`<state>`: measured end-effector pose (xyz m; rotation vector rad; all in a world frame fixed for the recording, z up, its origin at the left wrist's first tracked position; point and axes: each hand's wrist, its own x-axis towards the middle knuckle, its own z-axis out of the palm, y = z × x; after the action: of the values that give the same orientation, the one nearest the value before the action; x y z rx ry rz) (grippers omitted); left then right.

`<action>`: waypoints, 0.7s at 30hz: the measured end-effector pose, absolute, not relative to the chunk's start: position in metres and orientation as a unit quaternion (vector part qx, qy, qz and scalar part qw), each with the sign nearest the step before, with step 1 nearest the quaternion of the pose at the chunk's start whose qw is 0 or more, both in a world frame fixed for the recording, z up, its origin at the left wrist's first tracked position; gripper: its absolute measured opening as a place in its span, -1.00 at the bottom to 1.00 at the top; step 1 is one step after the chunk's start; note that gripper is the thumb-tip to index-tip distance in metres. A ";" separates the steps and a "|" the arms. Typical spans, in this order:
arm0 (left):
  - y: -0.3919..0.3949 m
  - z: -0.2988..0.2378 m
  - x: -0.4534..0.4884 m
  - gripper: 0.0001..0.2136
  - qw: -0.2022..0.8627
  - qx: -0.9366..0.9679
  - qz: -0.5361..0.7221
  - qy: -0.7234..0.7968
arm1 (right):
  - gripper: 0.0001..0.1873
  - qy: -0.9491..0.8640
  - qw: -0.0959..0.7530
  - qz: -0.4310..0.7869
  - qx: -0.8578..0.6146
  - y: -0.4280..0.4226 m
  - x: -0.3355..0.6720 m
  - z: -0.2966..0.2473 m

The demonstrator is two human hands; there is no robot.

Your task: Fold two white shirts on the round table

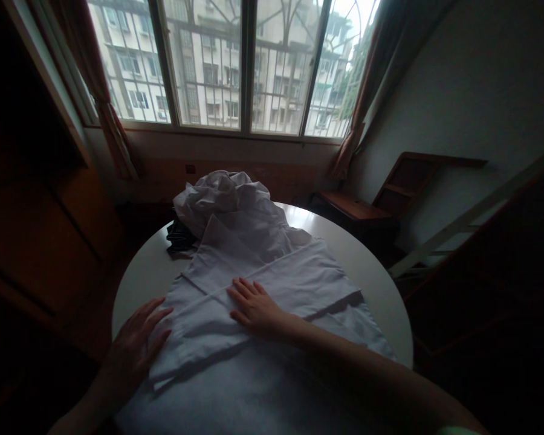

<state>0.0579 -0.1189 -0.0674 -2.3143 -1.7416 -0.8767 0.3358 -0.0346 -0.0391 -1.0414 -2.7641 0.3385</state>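
Note:
A white cloth garment (299, 278), perhaps a coat or shirt, is spread over a round white table, with one long panel, like a sleeve, folded slantwise across it. My right hand (256, 307) lies flat on that folded panel, fingers stretched out. At the panel's left end, my left hand (140, 335) is at the cloth's edge with its fingers apart; whether it presses on the cloth I cannot tell. Behind, a crumpled heap of white cloth (226, 193) sits at the far side. The garment's near part runs out of view below.
The round table (138, 272) shows its rim at left and right. A dark folded item (179, 237) lies by the heap. Beyond are a barred window (213, 72) and tied curtains (111, 133). A wooden chair (358, 205) stands back right, a cabinet (40, 229) left.

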 end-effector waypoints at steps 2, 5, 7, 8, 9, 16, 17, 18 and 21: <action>-0.126 -0.057 0.073 -0.69 0.048 -0.790 -0.292 -0.538 | -0.40 -0.925 0.085 0.121 -0.349 -0.034 0.336 -0.038; -0.134 -0.044 0.099 -0.77 -0.007 -0.841 -0.245 -0.483 | -0.39 -0.926 0.086 0.132 -0.344 -0.030 0.339 -0.036; -0.135 -0.040 0.112 -0.81 -0.029 -0.856 -0.220 -0.468 | -0.45 -0.931 0.092 0.136 -0.327 -0.022 0.342 -0.036; -0.135 -0.039 0.117 -0.82 -0.032 -0.858 -0.215 -0.466 | -0.49 -0.934 0.099 0.138 -0.313 -0.017 0.345 -0.036; -0.134 -0.038 0.121 -0.84 -0.032 -0.859 -0.213 -0.465 | -0.53 -0.939 0.105 0.141 -0.295 -0.012 0.348 -0.036; -0.133 -0.036 0.128 -0.88 -0.061 -0.862 -0.209 -0.458 | -0.59 -0.955 0.160 0.137 -0.211 0.008 0.364 -0.044; -0.133 -0.036 0.129 -0.87 -0.059 -0.862 -0.213 -0.457 | -0.59 -0.954 0.163 0.135 -0.211 0.008 0.364 -0.045; -0.134 -0.036 0.128 -0.88 -0.054 -0.863 -0.217 -0.454 | -0.59 -0.954 0.165 0.135 -0.211 0.007 0.364 -0.045; -0.134 -0.036 0.128 -0.87 -0.021 -0.869 -0.239 -0.432 | -0.60 -0.953 0.169 0.133 -0.213 0.007 0.363 -0.048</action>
<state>0.1277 -0.1344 -0.0364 -2.7678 -1.3764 -0.7616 0.3627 0.0072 -0.0479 -0.6066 -2.7101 0.3779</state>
